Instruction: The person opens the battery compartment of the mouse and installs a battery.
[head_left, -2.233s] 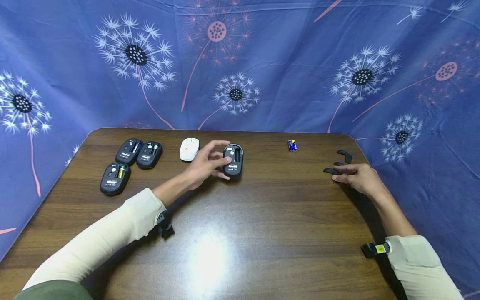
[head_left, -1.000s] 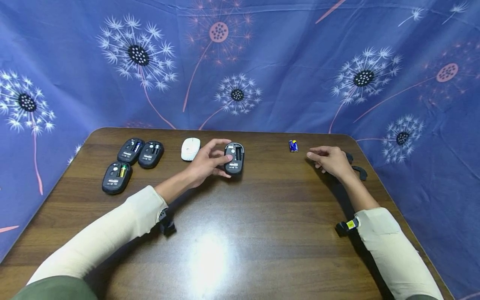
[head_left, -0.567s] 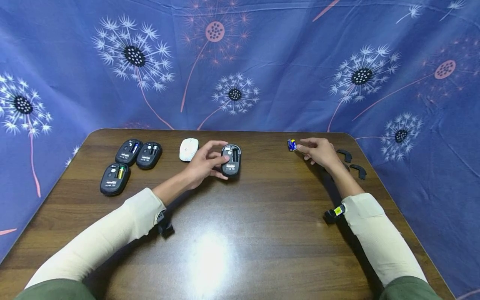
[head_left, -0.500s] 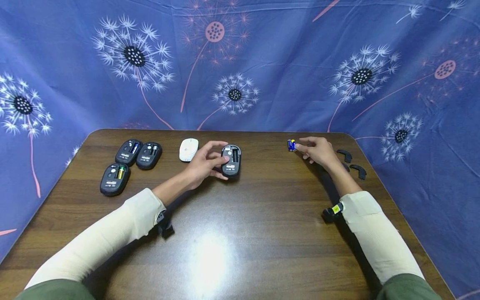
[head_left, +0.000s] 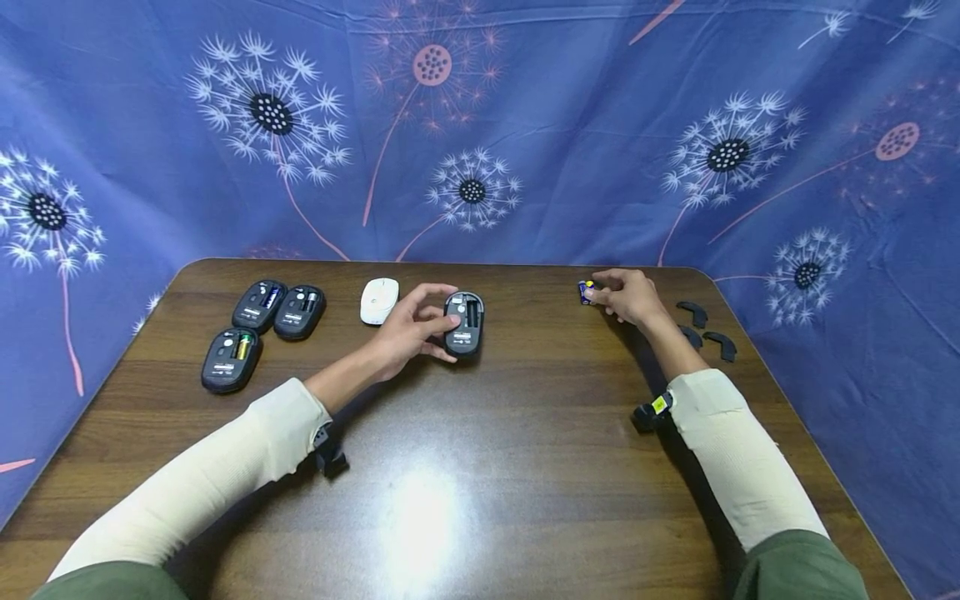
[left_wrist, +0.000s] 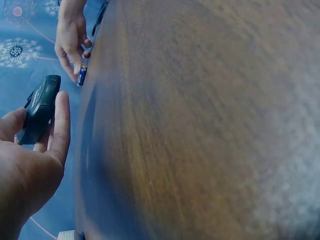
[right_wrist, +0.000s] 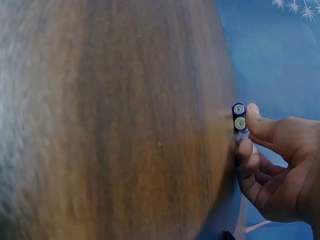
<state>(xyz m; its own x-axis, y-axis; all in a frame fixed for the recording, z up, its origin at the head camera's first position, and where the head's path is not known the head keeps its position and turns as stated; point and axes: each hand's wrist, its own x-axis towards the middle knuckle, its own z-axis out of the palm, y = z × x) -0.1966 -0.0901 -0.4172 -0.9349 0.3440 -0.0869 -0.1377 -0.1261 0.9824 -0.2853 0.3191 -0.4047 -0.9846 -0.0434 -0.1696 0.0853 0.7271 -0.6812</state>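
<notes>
My left hand (head_left: 405, 332) holds a black computer mouse (head_left: 467, 333) between thumb and fingers, its underside toward me and the battery slot uncovered. Seen side-on in the left wrist view, the mouse (left_wrist: 41, 107) is off the tabletop. At the far side of the table, my right hand (head_left: 632, 297) has its thumb against two small blue AA-type batteries (head_left: 584, 292) lying side by side. Their round ends face the right wrist view, where the thumb covers part of the batteries (right_wrist: 239, 116) and the other fingers curl below. The index fingertip is partly hidden.
Three black mice lie underside up at the left: the rear-left one (head_left: 258, 305), one beside it (head_left: 299, 312) and a front one (head_left: 231, 360). A white mouse (head_left: 379, 301) sits behind my left hand. Three black curved covers (head_left: 722, 345) lie near the right edge.
My right hand has left the black covers and moved left to the batteries, thumb now against them. The covers lie where they were let go. The left hand keeps holding the mouse.
</notes>
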